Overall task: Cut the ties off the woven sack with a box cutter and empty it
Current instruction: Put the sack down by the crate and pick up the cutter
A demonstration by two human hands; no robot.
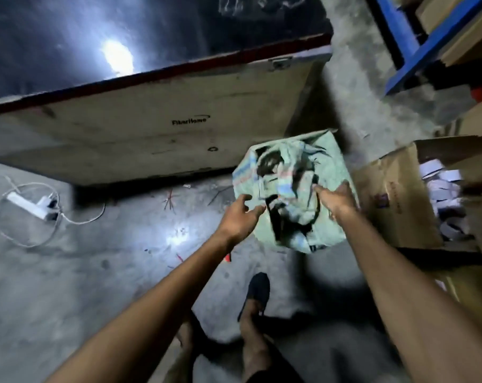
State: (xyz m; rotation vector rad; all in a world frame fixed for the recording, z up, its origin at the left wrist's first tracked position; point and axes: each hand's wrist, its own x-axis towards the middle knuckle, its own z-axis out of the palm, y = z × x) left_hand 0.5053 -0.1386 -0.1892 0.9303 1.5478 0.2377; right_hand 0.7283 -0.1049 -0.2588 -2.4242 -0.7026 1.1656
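woven sack (292, 189): soft, bulky, likely light | grip: bunched top folds | left hand (238, 217) spread, empty | right hand (335, 201) touching sack, grip unclear

The crumpled pale-green woven sack (295, 189) looks coarse and matt. The brown cardboard box (394, 194) is dull paperboard, the grey concrete floor (82, 272) rough, the large crate's dark top (68, 37) glossy.

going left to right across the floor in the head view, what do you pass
white power strip → left hand → woven sack → right hand → open cardboard box with white paper scraps
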